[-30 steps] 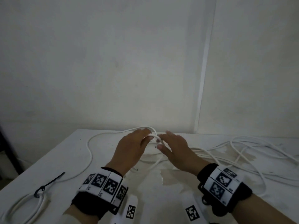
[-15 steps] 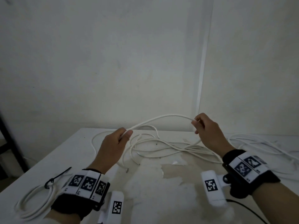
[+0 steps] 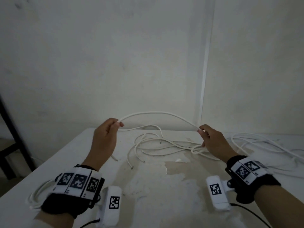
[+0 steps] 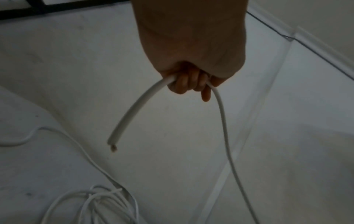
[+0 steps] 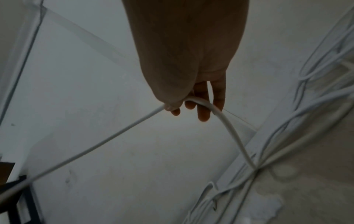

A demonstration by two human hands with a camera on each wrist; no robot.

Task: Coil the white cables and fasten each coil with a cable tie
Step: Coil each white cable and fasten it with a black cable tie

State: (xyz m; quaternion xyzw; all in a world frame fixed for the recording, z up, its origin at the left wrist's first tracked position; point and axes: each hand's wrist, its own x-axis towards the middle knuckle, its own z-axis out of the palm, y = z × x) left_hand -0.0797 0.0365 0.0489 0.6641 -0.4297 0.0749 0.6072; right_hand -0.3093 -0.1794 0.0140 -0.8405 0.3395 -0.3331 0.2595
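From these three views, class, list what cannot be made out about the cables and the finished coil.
- Finished coil: head view, left wristband covers it; any tie is hidden.
- Loose cables: head view, cut off by the right edge.
- Held cable: which tabletop strand it joins is lost in the tangle.
- Left hand: the grip is dim.

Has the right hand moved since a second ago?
Yes. The right hand has swung right, away from the left hand, to just past the white wall strip.

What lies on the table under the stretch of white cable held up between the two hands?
Under the raised cable lie loose white cable loops with cut ends on the table. The right hand covers where they run rightward.
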